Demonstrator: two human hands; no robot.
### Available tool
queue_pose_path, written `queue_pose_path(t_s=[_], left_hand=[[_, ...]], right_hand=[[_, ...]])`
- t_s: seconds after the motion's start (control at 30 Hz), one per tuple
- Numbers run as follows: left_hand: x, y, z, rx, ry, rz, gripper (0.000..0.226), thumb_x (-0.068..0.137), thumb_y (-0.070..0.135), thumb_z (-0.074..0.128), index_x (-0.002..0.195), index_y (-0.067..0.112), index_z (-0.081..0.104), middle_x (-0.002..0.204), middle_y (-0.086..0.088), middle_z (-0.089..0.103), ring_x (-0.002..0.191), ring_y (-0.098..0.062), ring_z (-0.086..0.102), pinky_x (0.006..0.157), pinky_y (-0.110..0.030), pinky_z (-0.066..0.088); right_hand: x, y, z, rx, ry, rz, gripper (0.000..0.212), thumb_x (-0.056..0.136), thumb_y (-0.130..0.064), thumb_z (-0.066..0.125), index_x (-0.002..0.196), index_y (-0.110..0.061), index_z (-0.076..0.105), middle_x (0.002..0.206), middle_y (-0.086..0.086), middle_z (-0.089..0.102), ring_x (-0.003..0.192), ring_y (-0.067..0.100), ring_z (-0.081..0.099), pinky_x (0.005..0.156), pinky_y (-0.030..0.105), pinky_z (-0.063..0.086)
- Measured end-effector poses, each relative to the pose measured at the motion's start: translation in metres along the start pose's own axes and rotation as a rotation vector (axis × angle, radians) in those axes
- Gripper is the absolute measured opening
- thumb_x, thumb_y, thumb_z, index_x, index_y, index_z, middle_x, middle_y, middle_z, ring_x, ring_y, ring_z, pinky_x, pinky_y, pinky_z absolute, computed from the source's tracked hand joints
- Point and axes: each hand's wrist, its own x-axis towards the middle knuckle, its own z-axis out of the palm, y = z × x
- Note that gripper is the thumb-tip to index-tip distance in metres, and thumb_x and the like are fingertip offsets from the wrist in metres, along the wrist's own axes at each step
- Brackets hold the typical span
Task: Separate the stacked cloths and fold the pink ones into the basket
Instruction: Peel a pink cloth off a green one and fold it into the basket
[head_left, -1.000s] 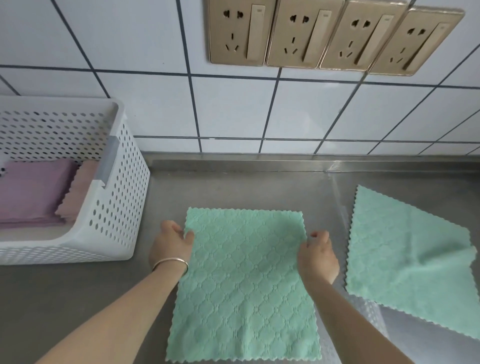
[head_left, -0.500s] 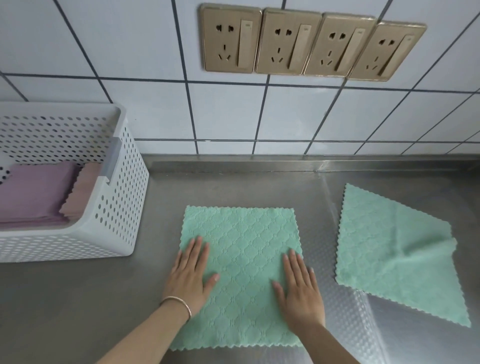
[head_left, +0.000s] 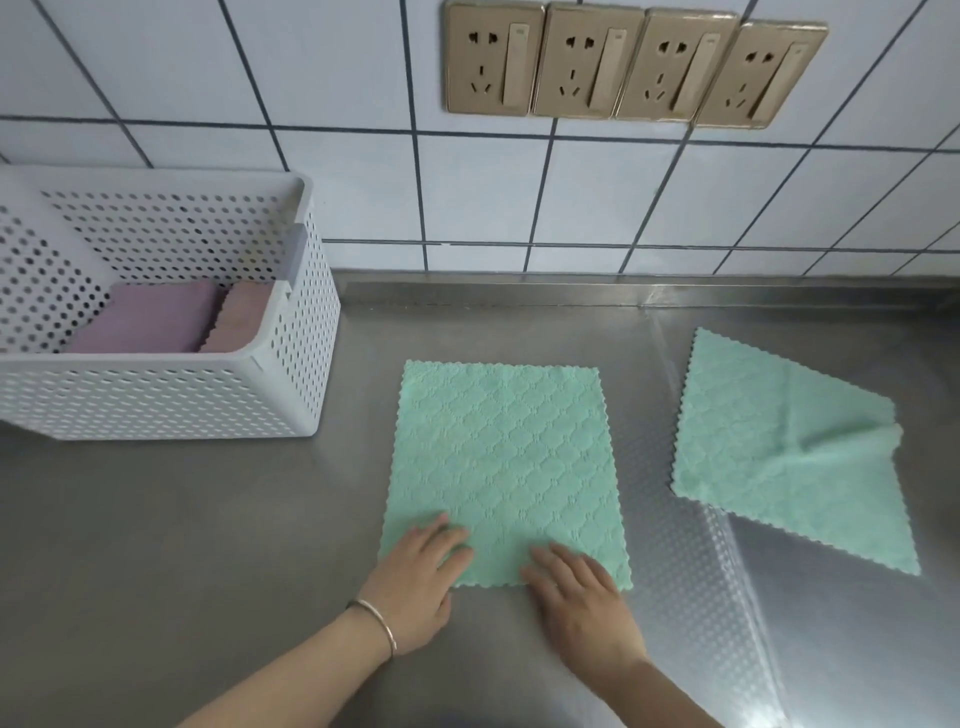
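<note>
While both palms lie flat, fingers spread, left hand (head_left: 415, 574) and right hand (head_left: 582, 597) on near edge of green scalloped microfibre cloth (head_left: 501, 467), smooth outward; keep it square on steel surface (head_left: 182, 545).

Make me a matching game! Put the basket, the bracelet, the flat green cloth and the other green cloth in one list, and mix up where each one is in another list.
Things:
1. white basket
2. bracelet
3. flat green cloth
4. other green cloth

Places or states:
A. under both hands
B. on the right, one corner folded over
C. holds folded pink cloths
D. on the left wrist

Pairs: 1-C, 2-D, 3-A, 4-B
</note>
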Motion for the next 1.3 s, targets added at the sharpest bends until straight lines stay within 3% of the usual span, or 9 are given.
queue_pose_path(t_s=[0.17, 0.27, 0.33, 0.43, 0.57, 0.7, 0.87, 1.07, 1.3], left_hand=[[-0.006, -0.011, -0.005, -0.006, 0.085, -0.086, 0.053, 0.063, 0.005, 0.033, 0.112, 0.02, 0.046, 0.111, 0.006, 0.068, 0.101, -0.011, 0.067, 0.071, -0.017, 0.056], [-0.006, -0.024, -0.012, -0.151, 0.112, -0.125, 0.06, 0.054, -0.005, 0.067, 0.109, 0.017, 0.06, 0.107, 0.001, 0.07, 0.096, -0.013, 0.069, 0.073, -0.024, 0.057], [-0.008, -0.032, -0.015, -0.195, 0.174, -0.173, 0.054, 0.043, -0.005, 0.076, 0.094, 0.014, 0.072, 0.098, -0.001, 0.073, 0.096, -0.013, 0.066, 0.083, -0.023, 0.049], [-0.013, -0.032, -0.029, -0.315, 0.171, -0.251, 0.04, 0.069, -0.006, 0.062, 0.102, 0.014, 0.071, 0.108, 0.0, 0.069, 0.105, -0.013, 0.061, 0.09, -0.017, 0.041], [-0.017, -0.036, -0.048, -0.39, -0.134, -0.379, 0.028, 0.094, 0.017, 0.046, 0.116, 0.018, 0.063, 0.108, -0.002, 0.066, 0.102, -0.02, 0.059, 0.083, -0.02, 0.04], [-0.009, -0.045, -0.066, -0.517, -0.145, -0.504, 0.026, 0.089, 0.018, 0.053, 0.064, 0.019, 0.05, 0.056, 0.007, 0.045, 0.057, -0.011, 0.039, 0.051, -0.017, 0.027], [0.025, -0.052, -0.085, -0.889, 0.113, -0.732, 0.012, 0.092, 0.021, 0.055, 0.09, 0.017, 0.066, 0.079, 0.004, 0.062, 0.069, -0.009, 0.052, 0.062, -0.022, 0.04], [0.082, -0.066, -0.069, -0.8, 0.243, -1.011, 0.025, 0.091, 0.028, 0.052, 0.106, 0.01, 0.063, 0.107, -0.009, 0.067, 0.099, -0.028, 0.059, 0.085, -0.032, 0.045], [0.103, -0.079, -0.056, -0.554, 0.265, -1.037, 0.033, 0.092, 0.036, 0.051, 0.108, 0.007, 0.058, 0.105, -0.018, 0.066, 0.096, -0.037, 0.059, 0.073, -0.032, 0.04]], right_hand=[[0.013, 0.01, -0.023, -0.052, -0.004, 0.08, 0.053, 0.069, -0.006, 0.031, 0.098, -0.016, 0.074, 0.104, 0.001, 0.072, 0.095, 0.019, 0.07, 0.07, 0.028, 0.058], [0.017, 0.023, -0.029, -0.075, -0.064, 0.168, 0.05, 0.067, -0.006, 0.034, 0.095, -0.013, 0.074, 0.099, 0.001, 0.072, 0.088, 0.02, 0.07, 0.063, 0.031, 0.058], [0.02, 0.034, -0.033, -0.081, -0.08, 0.228, 0.036, 0.063, 0.0, 0.053, 0.09, -0.013, 0.075, 0.093, 0.0, 0.072, 0.08, 0.022, 0.07, 0.061, 0.032, 0.057], [0.022, 0.043, -0.044, -0.029, -0.135, 0.327, 0.039, 0.039, 0.004, 0.083, 0.069, -0.019, 0.073, 0.069, -0.005, 0.067, 0.06, 0.017, 0.065, 0.051, 0.026, 0.051], [0.024, 0.056, -0.071, 0.065, -0.431, 0.413, 0.011, 0.089, -0.019, 0.054, 0.082, -0.024, 0.061, 0.083, -0.004, 0.061, 0.078, 0.014, 0.06, 0.067, 0.022, 0.047], [0.039, 0.079, -0.09, 0.287, -0.724, 0.536, 0.02, 0.093, -0.024, 0.051, 0.095, -0.011, 0.066, 0.096, 0.005, 0.068, 0.086, 0.02, 0.062, 0.072, 0.024, 0.046], [0.07, 0.094, -0.094, 0.621, -0.452, 0.848, 0.025, 0.096, -0.031, 0.048, 0.093, -0.009, 0.059, 0.089, 0.009, 0.063, 0.077, 0.018, 0.056, 0.065, 0.027, 0.042], [0.112, 0.099, -0.068, 0.565, -0.231, 1.037, 0.028, 0.094, -0.024, 0.051, 0.07, -0.011, 0.049, 0.065, 0.005, 0.048, 0.06, 0.014, 0.041, 0.053, 0.027, 0.03], [0.121, 0.106, -0.053, 0.43, -0.17, 1.006, 0.018, 0.094, -0.026, 0.05, 0.081, -0.014, 0.048, 0.062, -0.007, 0.045, 0.073, 0.022, 0.049, 0.065, 0.027, 0.034]])
